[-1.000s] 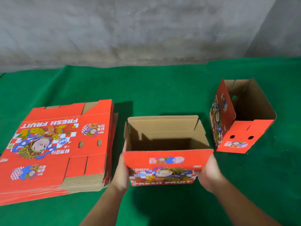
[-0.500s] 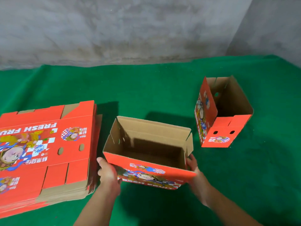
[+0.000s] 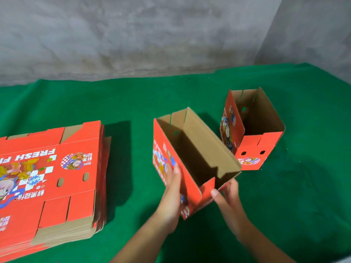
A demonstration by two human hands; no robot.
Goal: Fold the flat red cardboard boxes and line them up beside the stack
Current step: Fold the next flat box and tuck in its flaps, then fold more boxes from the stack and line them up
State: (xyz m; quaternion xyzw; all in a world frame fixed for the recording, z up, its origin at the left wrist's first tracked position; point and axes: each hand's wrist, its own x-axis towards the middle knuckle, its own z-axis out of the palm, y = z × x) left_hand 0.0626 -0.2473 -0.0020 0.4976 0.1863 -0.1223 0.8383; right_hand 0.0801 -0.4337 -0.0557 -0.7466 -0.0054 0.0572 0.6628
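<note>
Head view shows the stack (image 3: 51, 173) of flat boxes unmoved at left, while the folded box (image 3: 190, 160) has been swung round since a second ago, its long side now running away from the person, parallel to the first box (image 3: 252, 130). Left hand (image 3: 171, 198) presses flat on its red side; right hand (image 3: 227, 196) curls under its near end. Likely it is about to be set beside the first. Green cloth covers the surface (image 3: 133, 103); a grey wall (image 3: 152, 35) stands behind.

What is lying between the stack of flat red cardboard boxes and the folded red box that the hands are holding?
Nothing: the head view shows only bare green cloth between the stack of flat red cardboard boxes and the held folded red box.
</note>
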